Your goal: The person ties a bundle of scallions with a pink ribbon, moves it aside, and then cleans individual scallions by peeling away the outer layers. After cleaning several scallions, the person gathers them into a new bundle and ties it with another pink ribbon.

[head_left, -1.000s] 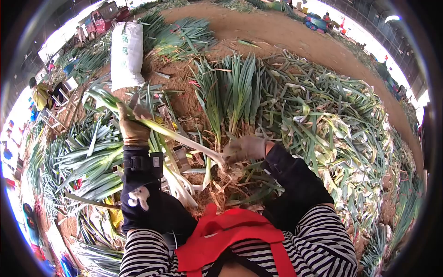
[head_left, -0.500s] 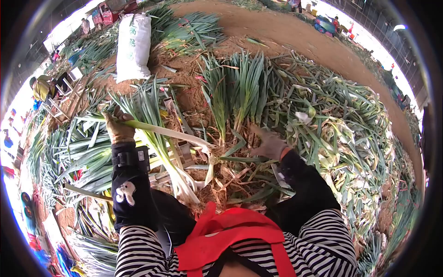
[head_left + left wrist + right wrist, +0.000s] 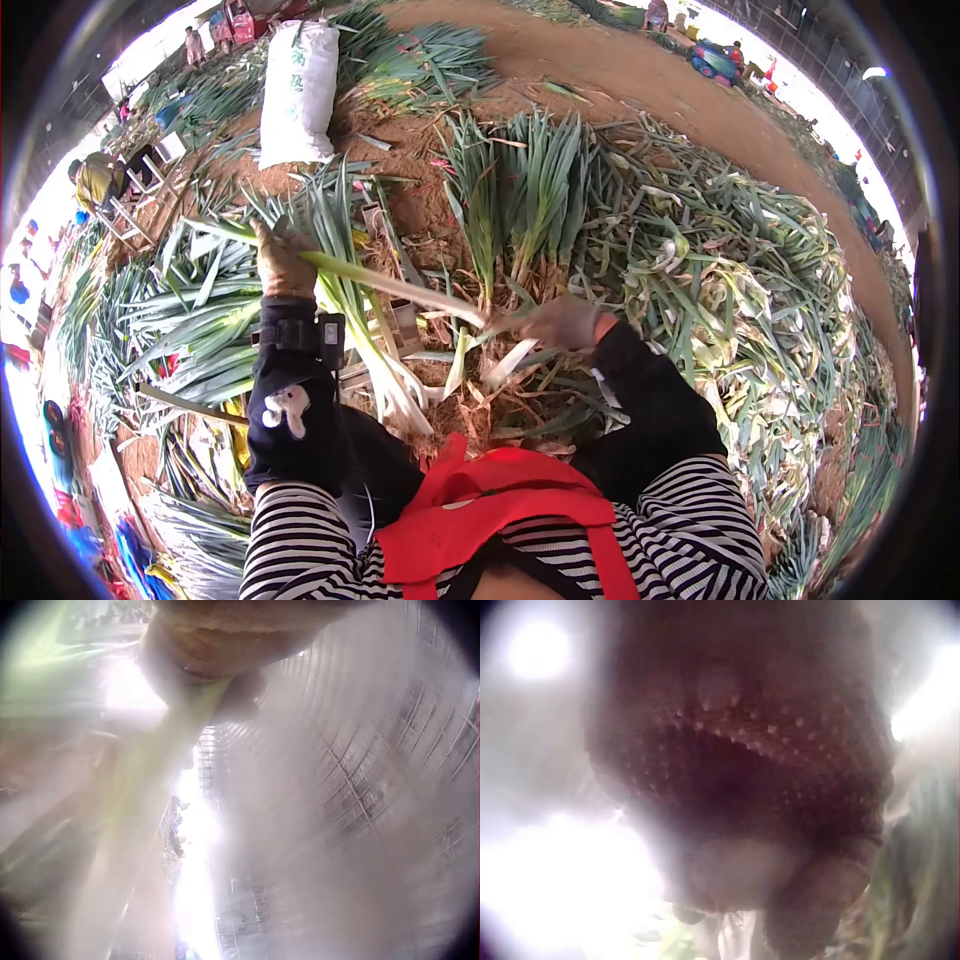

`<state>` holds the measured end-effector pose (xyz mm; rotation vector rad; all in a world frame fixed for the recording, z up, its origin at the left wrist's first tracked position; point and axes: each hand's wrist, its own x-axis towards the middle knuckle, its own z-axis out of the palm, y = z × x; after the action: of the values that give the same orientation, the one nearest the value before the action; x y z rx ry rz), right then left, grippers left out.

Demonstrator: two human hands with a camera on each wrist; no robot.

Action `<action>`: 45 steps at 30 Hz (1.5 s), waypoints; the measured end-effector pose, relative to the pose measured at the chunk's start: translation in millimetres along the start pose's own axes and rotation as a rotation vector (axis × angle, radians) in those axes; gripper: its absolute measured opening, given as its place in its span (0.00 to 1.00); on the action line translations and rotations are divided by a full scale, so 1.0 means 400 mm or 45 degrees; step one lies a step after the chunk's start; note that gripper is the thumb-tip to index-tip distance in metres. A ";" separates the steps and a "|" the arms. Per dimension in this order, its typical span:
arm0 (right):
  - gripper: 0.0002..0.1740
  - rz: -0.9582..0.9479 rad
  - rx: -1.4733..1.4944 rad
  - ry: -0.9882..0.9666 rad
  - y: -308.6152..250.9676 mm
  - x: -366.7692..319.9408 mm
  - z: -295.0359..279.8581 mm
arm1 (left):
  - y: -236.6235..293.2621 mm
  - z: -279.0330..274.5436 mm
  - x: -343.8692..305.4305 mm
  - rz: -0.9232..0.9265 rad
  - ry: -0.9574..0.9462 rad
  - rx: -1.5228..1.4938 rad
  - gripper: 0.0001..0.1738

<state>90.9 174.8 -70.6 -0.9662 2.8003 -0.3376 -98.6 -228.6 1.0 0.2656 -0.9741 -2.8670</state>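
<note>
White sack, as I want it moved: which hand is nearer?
Left. In the head view, the left hand grips a leek below the white sack; the right hand is farther off, lower and rightward.

This looks like a big produce-sorting shed: a curved, gridded roof (image 3: 352,784) above a bare dirt floor (image 3: 610,70), bunches of leeks (image 3: 545,190), heaps of loose leaves (image 3: 745,290), a white sack (image 3: 300,95), and a person (image 3: 97,182) beyond among more greens.
</note>
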 end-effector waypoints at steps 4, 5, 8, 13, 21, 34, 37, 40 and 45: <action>0.16 1.065 -0.185 -0.438 0.079 -0.125 -0.093 | 0.033 0.004 0.006 0.148 0.033 0.268 0.39; 0.18 1.290 -0.203 -0.280 0.120 -0.173 -0.067 | 0.050 0.006 -0.018 0.133 -0.036 0.389 0.39; 0.35 1.167 -0.135 -0.222 0.159 -0.223 -0.042 | 0.048 -0.019 -0.020 -0.039 0.033 0.601 0.37; 0.37 1.206 -0.043 -0.537 0.109 -0.155 0.007 | -0.037 -0.138 0.055 -0.398 -0.066 0.781 0.36; 0.39 1.120 0.207 -0.370 0.114 -0.052 0.084 | -0.078 -0.007 0.011 -0.186 0.151 1.092 0.28; 0.62 0.845 -0.007 -0.599 0.073 0.222 0.544 | -0.136 0.130 -0.159 -0.152 -0.656 1.492 0.20; 0.56 0.813 0.049 -0.781 -0.048 0.181 0.521 | -0.148 0.127 -0.156 -0.178 -0.676 1.445 0.20; 0.43 1.020 0.359 -0.772 -0.074 0.134 0.614 | -0.163 0.144 -0.156 -0.228 -0.665 1.423 0.20; 0.24 0.179 0.699 -0.849 0.071 0.038 0.280 | -0.164 0.154 -0.194 -0.204 -0.782 1.476 0.20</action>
<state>87.4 169.2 -186.9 -0.5983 1.9965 -0.5918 -37.3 -128.4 19.4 -0.5248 -2.7100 -2.1185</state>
